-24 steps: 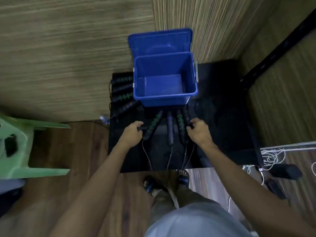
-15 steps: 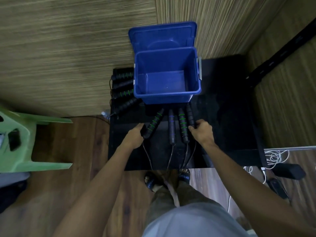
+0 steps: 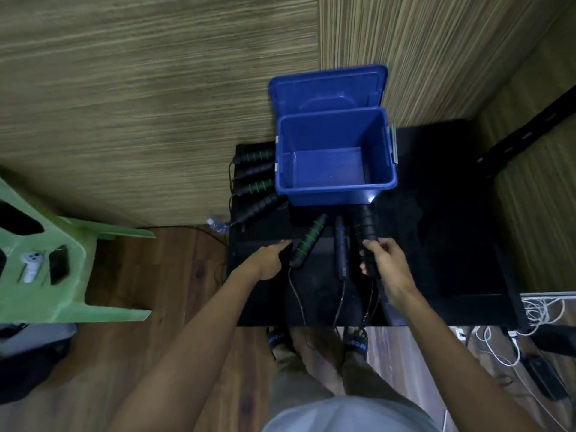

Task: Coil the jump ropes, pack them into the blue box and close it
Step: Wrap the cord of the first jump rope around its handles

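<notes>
An open, empty blue box (image 3: 336, 194) stands on a black table (image 3: 442, 244), its lid (image 3: 327, 88) tipped back against the wall. Several black jump rope handles lie in front of it, their cords hanging over the table's near edge. My right hand (image 3: 389, 269) grips a black handle (image 3: 367, 232) at the right of the row and holds it lifted. My left hand (image 3: 268, 260) rests on the table with straight fingers touching a green-ringed handle (image 3: 308, 241). A blue-ringed handle (image 3: 341, 251) lies between them. Several more handles (image 3: 255, 179) lie left of the box.
A green plastic stool (image 3: 46, 263) with a white controller (image 3: 31, 263) on it stands at the left on the wooden floor. White cables (image 3: 542, 310) and a black adapter (image 3: 545, 378) lie on the floor at the right. Striped walls close in behind the table.
My right hand has closed around the rightmost handle and raised it off the table. My left hand has stayed beside the green-ringed handle. The view has tilted, so the box appears lower.
</notes>
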